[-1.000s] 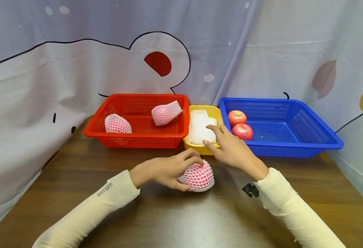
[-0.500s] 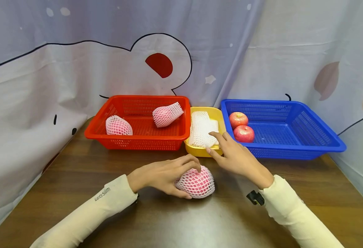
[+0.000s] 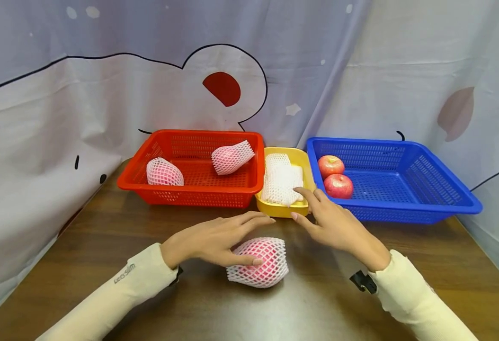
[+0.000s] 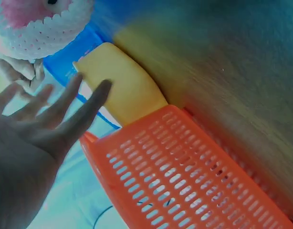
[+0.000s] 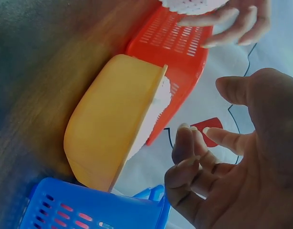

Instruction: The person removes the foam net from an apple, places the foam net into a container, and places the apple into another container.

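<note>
On the table in front of the body lies an apple in a white foam net; the left wrist view shows the net's scalloped edge around it. My left hand is over its left side with fingers straight, the thumb lying across the net in the head view. My right hand is just in front of the yellow bin, fingers loosely bent and holding nothing. White foam nets are piled in that bin, right by the right fingertips.
A red basket at the back left holds two netted apples, one at its left and one at its right. Two bare apples sit at the left end of the blue basket. A printed curtain hangs behind.
The netted apple has come nearer the body and turned, and my left fingers have straightened from their grip on it. My right hand has drawn back slightly from the yellow bin.
</note>
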Action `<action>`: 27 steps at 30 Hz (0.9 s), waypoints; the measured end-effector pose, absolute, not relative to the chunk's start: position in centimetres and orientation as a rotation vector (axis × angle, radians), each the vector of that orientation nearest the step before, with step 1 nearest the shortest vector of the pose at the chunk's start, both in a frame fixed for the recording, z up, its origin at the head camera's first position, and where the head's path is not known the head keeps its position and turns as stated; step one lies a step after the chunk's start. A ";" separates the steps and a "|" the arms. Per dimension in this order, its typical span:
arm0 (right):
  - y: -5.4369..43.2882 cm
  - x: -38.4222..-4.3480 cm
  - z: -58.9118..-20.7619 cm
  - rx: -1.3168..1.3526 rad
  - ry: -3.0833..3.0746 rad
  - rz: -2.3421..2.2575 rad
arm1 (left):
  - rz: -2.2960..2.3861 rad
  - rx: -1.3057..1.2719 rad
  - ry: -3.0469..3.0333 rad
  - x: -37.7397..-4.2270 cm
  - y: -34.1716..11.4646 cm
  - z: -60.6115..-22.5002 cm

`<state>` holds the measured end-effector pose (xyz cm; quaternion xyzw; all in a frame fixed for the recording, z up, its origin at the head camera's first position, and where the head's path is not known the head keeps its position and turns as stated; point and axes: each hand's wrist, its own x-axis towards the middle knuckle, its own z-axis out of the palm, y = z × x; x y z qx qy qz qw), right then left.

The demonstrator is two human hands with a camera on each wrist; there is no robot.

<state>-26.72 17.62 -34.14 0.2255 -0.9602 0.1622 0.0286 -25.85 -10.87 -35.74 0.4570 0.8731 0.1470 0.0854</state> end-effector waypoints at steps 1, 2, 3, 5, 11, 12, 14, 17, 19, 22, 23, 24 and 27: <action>17.6 -26.6 -34.2 0.707 -2.967 0.497 | 0.421 1.324 2.598 -25.7 -10.9 -35.8; 17.6 -26.5 -34.3 0.714 -2.973 0.494 | 0.400 1.296 2.591 -25.5 -10.9 -35.8; 17.6 -26.4 -34.4 0.727 -2.977 0.492 | 0.382 1.270 2.585 -25.3 -11.0 -35.9; 17.7 -26.1 -34.5 0.739 -2.982 0.481 | 0.349 1.235 2.576 -24.8 -11.0 -36.1; 18.2 -25.6 -34.9 0.757 -2.973 0.449 | 0.329 1.257 2.557 -24.2 -11.0 -36.5; 18.3 -25.5 -35.0 0.760 -2.970 0.440 | 0.336 1.271 2.549 -24.2 -10.9 -36.5; 18.6 -25.2 -35.0 0.768 -2.966 0.419 | 0.350 1.292 2.530 -24.2 -10.8 -36.6; 18.9 -24.7 -35.0 0.791 -2.971 0.398 | 0.370 1.290 2.512 -24.2 -10.8 -36.7; 19.0 -24.4 -35.0 0.831 -2.976 0.398 | 0.375 1.280 2.507 -24.3 -10.9 -36.7; 18.8 -23.9 -35.2 0.927 -2.974 0.402 | 0.370 1.293 2.506 -24.3 -10.9 -36.7; 18.8 -23.8 -35.3 0.962 -2.971 0.402 | 0.366 1.303 2.508 -24.4 -11.0 -36.7; 18.7 -23.7 -35.4 0.996 -2.971 0.410 | 0.364 1.313 2.510 -24.4 -11.0 -36.7; 18.5 -23.3 -35.5 1.075 -2.971 0.445 | 0.363 1.340 2.517 -24.6 -11.0 -36.7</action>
